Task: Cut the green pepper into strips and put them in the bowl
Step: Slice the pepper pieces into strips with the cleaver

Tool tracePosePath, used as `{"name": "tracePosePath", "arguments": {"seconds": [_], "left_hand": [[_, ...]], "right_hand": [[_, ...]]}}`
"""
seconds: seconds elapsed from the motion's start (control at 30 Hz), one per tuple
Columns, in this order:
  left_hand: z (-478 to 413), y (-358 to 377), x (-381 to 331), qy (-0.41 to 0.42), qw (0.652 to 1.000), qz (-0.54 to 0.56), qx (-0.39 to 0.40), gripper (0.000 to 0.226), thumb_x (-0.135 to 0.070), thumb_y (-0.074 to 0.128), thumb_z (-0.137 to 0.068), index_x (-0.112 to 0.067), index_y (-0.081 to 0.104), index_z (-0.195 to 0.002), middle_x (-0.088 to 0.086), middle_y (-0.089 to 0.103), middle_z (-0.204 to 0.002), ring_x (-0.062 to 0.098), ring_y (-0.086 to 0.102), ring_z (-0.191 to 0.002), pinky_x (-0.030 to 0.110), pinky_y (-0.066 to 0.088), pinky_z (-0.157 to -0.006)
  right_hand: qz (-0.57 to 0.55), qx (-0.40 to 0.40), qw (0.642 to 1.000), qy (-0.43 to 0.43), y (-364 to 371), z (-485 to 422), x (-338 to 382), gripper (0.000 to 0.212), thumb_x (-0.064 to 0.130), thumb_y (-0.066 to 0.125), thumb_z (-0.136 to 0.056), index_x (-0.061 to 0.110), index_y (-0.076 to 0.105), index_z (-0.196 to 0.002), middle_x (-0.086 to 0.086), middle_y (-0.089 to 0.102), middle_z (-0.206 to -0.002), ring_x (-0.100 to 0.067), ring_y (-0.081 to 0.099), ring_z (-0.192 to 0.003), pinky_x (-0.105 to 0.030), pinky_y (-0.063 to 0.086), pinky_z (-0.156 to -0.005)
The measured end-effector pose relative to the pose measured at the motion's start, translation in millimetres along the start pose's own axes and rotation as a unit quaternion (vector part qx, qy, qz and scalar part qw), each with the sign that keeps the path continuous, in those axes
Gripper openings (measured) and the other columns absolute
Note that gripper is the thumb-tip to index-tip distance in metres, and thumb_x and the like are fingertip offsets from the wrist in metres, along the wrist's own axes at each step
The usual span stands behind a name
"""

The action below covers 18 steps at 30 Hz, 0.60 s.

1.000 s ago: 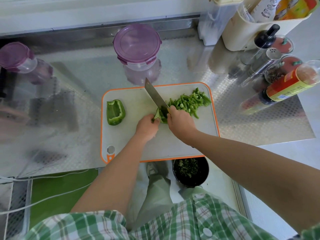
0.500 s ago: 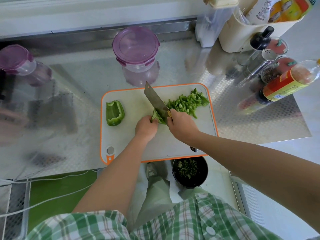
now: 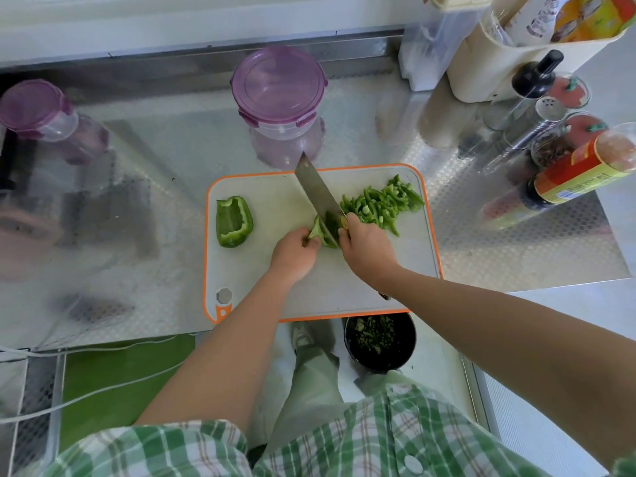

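On the white, orange-rimmed cutting board (image 3: 275, 290), my left hand (image 3: 294, 253) holds down a small green pepper piece (image 3: 318, 232) with curled fingers. My right hand (image 3: 366, 251) grips the handle of a knife (image 3: 315, 191), whose blade stands on that piece and points away to the upper left. A pile of cut pepper strips (image 3: 382, 203) lies on the board's right side. Another larger pepper chunk (image 3: 234, 222) sits at the board's left. A black bowl (image 3: 380, 340) with chopped greens is below the counter edge, by my leg.
A purple-lidded clear container (image 3: 278, 87) stands just behind the board, another purple-lidded container (image 3: 38, 111) at far left. Sauce bottles, a shaker and jars (image 3: 550, 139) crowd the right rear, with a cream caddy (image 3: 509, 56) behind them. The steel counter edge runs just under the board.
The knife blade has shifted slightly left across the pepper piece, which has shrunk, and my left hand has drawn back with it. The strip pile and the larger chunk have not moved.
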<state>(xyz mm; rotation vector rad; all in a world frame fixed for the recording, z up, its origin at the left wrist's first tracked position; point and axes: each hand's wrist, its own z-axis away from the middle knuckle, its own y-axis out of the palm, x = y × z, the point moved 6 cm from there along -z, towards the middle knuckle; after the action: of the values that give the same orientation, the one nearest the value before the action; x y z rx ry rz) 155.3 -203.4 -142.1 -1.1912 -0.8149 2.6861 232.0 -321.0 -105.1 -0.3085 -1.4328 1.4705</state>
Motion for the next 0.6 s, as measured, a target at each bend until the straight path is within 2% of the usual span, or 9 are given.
{"name": "tracePosePath", "arguments": {"seconds": [0.1,0.17,0.23,0.33,0.43,0.5,0.6], "left_hand": [[-0.8,0.6,-0.6,-0.027,1.000,-0.003,-0.010,0.029,-0.027,0.044,-0.099,-0.006,0.060,-0.089,0.015,0.065,-0.088,0.034,0.059,-0.074,0.044,0.053,-0.075],[-1.7,2.4,-1.5,-0.049,0.998,0.024,-0.018,0.028,-0.025,0.043,-0.099,-0.004,0.060,-0.091,0.013,0.068,-0.089,0.027,0.059,-0.065,0.036,0.053,-0.063],[-1.3,5.5,-2.4,-0.068,0.996,0.049,-0.023,0.025,-0.021,0.041,-0.100,-0.004,0.059,-0.096,0.008,0.068,-0.086,0.018,0.052,-0.052,0.025,0.040,-0.048],[-0.2,9.2,-1.5,-0.085,0.993,0.075,-0.038,0.022,-0.019,0.039,-0.100,-0.005,0.055,-0.106,0.008,0.069,-0.083,0.016,0.050,-0.046,0.019,0.032,-0.039],[1.5,9.3,0.3,-0.090,0.989,0.107,-0.057,0.018,-0.018,0.040,-0.101,-0.005,0.049,-0.110,0.012,0.069,-0.085,0.017,0.051,-0.047,0.017,0.031,-0.032],[2.6,7.1,1.7,-0.093,0.986,0.120,-0.069,0.012,-0.018,0.043,-0.100,-0.008,0.044,-0.107,0.013,0.066,-0.088,0.018,0.051,-0.050,0.017,0.031,-0.031],[0.6,5.3,2.7,-0.089,0.986,0.121,-0.072,0.008,-0.019,0.045,-0.100,-0.011,0.042,-0.102,0.010,0.064,-0.084,0.018,0.052,-0.048,0.022,0.034,-0.038]], "right_hand": [[-0.043,-0.008,0.999,-0.001,-11.3,-2.2,-3.1,0.020,0.022,0.039,-0.100,0.010,0.038,-0.084,-0.005,0.045,-0.062,-0.026,0.044,-0.055,-0.034,0.033,-0.048],[-0.043,0.006,0.999,-0.016,-16.5,-0.6,-1.2,0.021,0.023,0.039,-0.100,0.010,0.039,-0.084,-0.006,0.046,-0.062,-0.025,0.045,-0.054,-0.035,0.037,-0.049],[-0.030,0.018,0.999,-0.023,-17.5,2.5,0.7,0.020,0.023,0.039,-0.099,0.010,0.040,-0.084,-0.005,0.047,-0.062,-0.024,0.045,-0.054,-0.033,0.036,-0.048],[-0.021,0.024,0.999,-0.023,-12.8,5.1,1.9,0.020,0.023,0.038,-0.100,0.011,0.039,-0.084,-0.003,0.044,-0.063,-0.023,0.043,-0.054,-0.031,0.027,-0.047],[-0.019,0.029,0.999,-0.019,-6.0,4.0,4.5,0.019,0.022,0.038,-0.100,0.011,0.038,-0.084,-0.004,0.044,-0.063,-0.024,0.044,-0.055,-0.031,0.028,-0.048],[-0.010,0.032,0.999,-0.023,-1.2,3.7,8.5,0.019,0.022,0.037,-0.100,0.011,0.038,-0.085,-0.006,0.045,-0.064,-0.027,0.046,-0.057,-0.032,0.032,-0.050],[0.030,0.038,0.999,-0.020,3.2,3.0,11.8,0.016,0.021,0.036,-0.101,0.011,0.036,-0.088,-0.007,0.045,-0.066,-0.028,0.046,-0.059,-0.034,0.034,-0.051]]}}
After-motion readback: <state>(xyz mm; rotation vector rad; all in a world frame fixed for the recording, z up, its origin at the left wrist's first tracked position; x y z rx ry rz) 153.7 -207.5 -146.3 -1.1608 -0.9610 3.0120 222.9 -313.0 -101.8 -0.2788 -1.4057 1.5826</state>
